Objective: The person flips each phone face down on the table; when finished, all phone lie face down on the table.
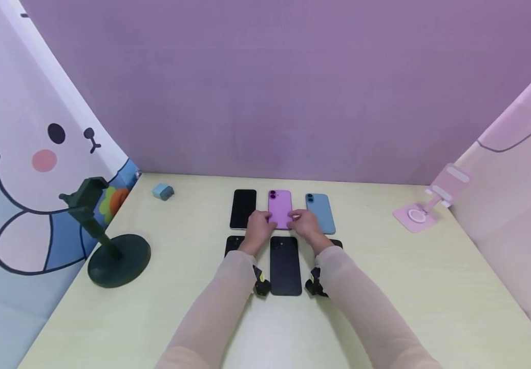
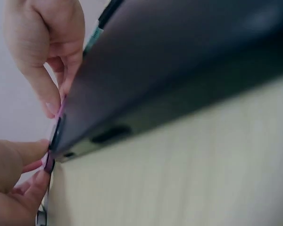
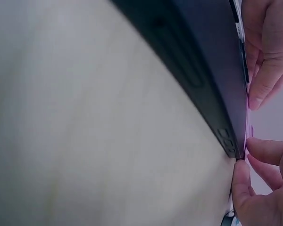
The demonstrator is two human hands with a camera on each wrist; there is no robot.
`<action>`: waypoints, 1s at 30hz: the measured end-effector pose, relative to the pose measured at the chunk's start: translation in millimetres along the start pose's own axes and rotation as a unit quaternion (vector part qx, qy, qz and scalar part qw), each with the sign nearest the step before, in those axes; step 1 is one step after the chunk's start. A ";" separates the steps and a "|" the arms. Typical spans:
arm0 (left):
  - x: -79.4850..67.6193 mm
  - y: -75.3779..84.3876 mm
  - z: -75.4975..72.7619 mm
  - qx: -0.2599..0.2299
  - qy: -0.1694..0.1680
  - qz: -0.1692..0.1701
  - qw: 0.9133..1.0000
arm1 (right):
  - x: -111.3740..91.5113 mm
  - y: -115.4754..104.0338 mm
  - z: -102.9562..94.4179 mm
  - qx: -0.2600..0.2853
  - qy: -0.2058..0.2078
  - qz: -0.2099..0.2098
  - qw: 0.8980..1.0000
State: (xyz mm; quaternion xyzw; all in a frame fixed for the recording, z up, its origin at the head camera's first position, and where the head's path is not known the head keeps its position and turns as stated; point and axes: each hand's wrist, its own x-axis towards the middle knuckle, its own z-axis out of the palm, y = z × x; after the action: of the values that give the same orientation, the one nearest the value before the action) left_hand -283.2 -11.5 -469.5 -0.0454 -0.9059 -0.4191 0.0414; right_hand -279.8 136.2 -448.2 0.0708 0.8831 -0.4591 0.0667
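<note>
My left hand (image 1: 259,225) and right hand (image 1: 305,223) hold a pink phone (image 1: 280,207) by its two long sides near its lower end. It lies back up, its cameras at the top left. Thumb and fingers of the left hand (image 2: 14,179) pinch the edge in the left wrist view; the right hand (image 3: 269,181) does likewise in the right wrist view. A black phone (image 1: 243,207) lies to the left, a blue phone (image 1: 321,212) to the right. Nearer, between the wrists, lies a dark phone (image 1: 285,269), large and blurred in both wrist views.
Two more dark phones lie partly under my forearms, one at the left (image 1: 233,244) and one at the right (image 1: 337,243). A dark green stand (image 1: 120,260) is at the left, a small blue block (image 1: 163,191) behind it. A pink phone stand (image 1: 416,218) stands far right.
</note>
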 end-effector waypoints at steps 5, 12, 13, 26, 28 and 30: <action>1.5 -2.8 -4.9 -0.011 -0.025 0.007 1.000 | 0.5 -1.9 -3.2 -0.021 -0.004 -0.005 1.000; 1.5 -15.2 -33.7 -0.020 -0.012 0.015 1.000 | -5.2 -24.3 6.8 -0.033 0.000 -0.062 0.998; 1.4 -18.3 -38.6 -0.022 -0.008 0.016 1.000 | -5.5 -27.0 10.7 -0.031 -0.002 -0.069 0.997; -4.7 -61.2 -86.9 -0.029 0.004 -0.042 0.999 | -6.8 -46.9 57.8 0.047 -0.043 -0.055 0.996; -4.8 -64.8 -87.5 -0.030 -0.003 -0.047 0.998 | -7.4 -48.4 60.4 0.060 -0.046 -0.047 0.996; -4.9 -67.5 -87.3 -0.035 -0.006 -0.048 0.998 | -7.7 -50.0 62.8 0.074 -0.048 -0.044 0.995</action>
State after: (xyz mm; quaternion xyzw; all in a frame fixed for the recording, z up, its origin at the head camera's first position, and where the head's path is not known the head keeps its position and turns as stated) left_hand -283.0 -121.8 -464.7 -0.0055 -0.8918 -0.4522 0.0143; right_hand -278.2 55.7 -442.6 0.0143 0.8449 -0.5282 0.0838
